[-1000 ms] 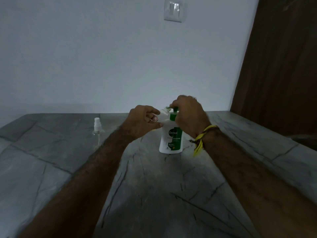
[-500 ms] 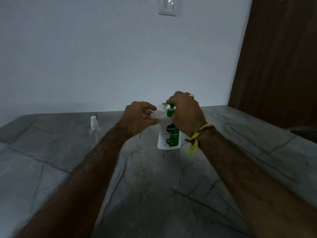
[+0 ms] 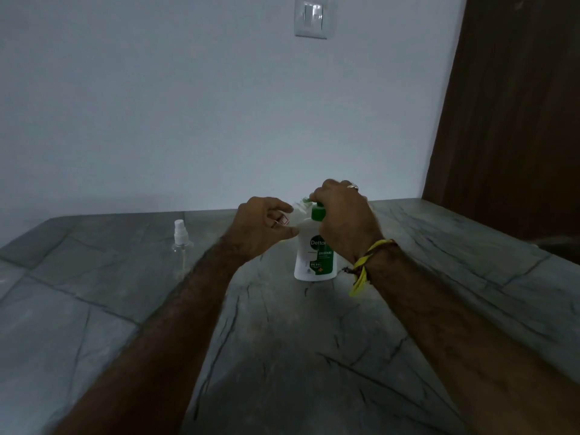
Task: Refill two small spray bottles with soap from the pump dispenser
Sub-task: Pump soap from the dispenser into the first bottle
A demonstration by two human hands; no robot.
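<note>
Change: both hands sit as before at the pump; no clear shift.
Room: grey veined stone counter (image 3: 282, 356), pale wall, wall switch (image 3: 311, 19), brown door (image 3: 514, 105).
Count: one pump dispenser (image 3: 315, 262); two spray bottles.
Left hand (image 3: 266, 229): fingers curled round a small spray bottle (image 3: 296, 211) at the spout.
Right hand (image 3: 343, 216): fingers curled over the green pump head.
Second spray bottle (image 3: 181, 243): capped, clear, upright, well left; fill cannot be told.

Two small spray bottles (image 3: 182, 243) (image 3: 290, 216), one pump dispenser (image 3: 314, 255), two hands (image 3: 263, 230) (image 3: 343, 215), one wall switch (image 3: 311, 18).
</note>
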